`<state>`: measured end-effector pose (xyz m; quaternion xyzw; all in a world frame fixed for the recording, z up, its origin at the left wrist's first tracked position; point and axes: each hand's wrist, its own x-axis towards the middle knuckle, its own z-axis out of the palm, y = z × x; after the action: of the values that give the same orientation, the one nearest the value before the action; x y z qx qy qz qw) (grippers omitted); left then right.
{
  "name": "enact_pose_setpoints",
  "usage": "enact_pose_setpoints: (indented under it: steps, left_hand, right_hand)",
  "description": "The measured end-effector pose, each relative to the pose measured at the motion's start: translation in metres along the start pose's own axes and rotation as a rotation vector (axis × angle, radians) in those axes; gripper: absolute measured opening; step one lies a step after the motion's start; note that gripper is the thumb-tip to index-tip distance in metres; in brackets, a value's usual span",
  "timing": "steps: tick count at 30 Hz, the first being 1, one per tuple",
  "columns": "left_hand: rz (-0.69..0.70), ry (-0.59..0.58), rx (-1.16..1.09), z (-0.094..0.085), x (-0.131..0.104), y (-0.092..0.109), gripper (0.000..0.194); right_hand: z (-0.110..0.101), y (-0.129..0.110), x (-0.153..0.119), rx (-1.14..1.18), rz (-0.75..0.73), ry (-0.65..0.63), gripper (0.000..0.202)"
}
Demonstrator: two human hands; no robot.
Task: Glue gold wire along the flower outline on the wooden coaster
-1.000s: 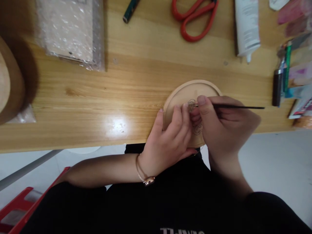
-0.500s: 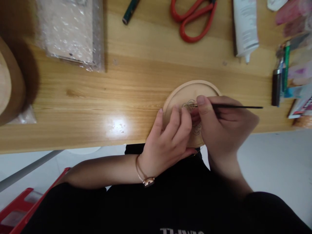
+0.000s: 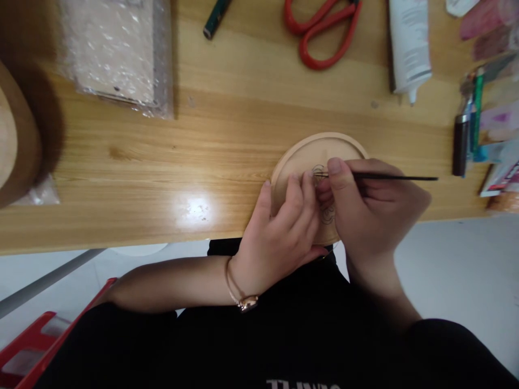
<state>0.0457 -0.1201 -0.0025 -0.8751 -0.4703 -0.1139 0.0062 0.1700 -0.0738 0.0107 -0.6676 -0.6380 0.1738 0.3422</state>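
A round, shallow wooden plate [image 3: 320, 137] with a raised rim lies at the table's near edge, partly over it. Curly thin line shapes, looking like bent wire [image 3: 327, 215], show on its face. My left hand [image 3: 279, 232] lies over the plate's left side, one finger at the rim, the others curved onto its face, the thumb by the near edge. A thin strand curves out by that thumb. My right hand [image 3: 365, 205] pinches slim dark tweezers [image 3: 389, 176], held nearly level. Their tips meet the curls beside my left fingertips; whether they grip anything is too small to tell.
Red-handled scissors [image 3: 324, 40], a green pen-like stick [image 3: 217, 19] and a white tube with a nozzle [image 3: 410, 48] lie farther back. Bubble-wrapped boards [image 3: 117, 54] and a round wooden piece [image 3: 24, 146] are at left. Pens and packets [image 3: 460, 143] crowd the right.
My left index and middle fingers have shifted slightly on the plate, toward the tweezer tips. The tips look a little further apart. My right hand stays almost where it was.
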Motion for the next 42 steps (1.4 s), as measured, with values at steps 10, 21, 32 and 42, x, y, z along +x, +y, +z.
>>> enact_pose_setpoints:
  steps: [10, 21, 32, 42]
  left_hand:
    - [-0.012, 0.005, 0.000, 0.000, 0.000, 0.000, 0.075]
    - [-0.003, -0.008, 0.022, -0.001, 0.000, -0.002, 0.075]
    - [0.006, -0.002, 0.000, -0.001, -0.001, -0.002, 0.082]
    - [-0.002, 0.004, -0.005, 0.000, -0.001, -0.003, 0.082]
  right_hand:
    - [-0.006, 0.001, 0.004, -0.014, -0.040, -0.096, 0.015]
    - [-0.014, 0.004, 0.012, 0.013, -0.088, -0.211, 0.014]
    - [-0.024, 0.003, 0.022, -0.038, -0.181, -0.320, 0.008]
    - [-0.027, 0.005, 0.024, -0.045, -0.269, -0.356, 0.006]
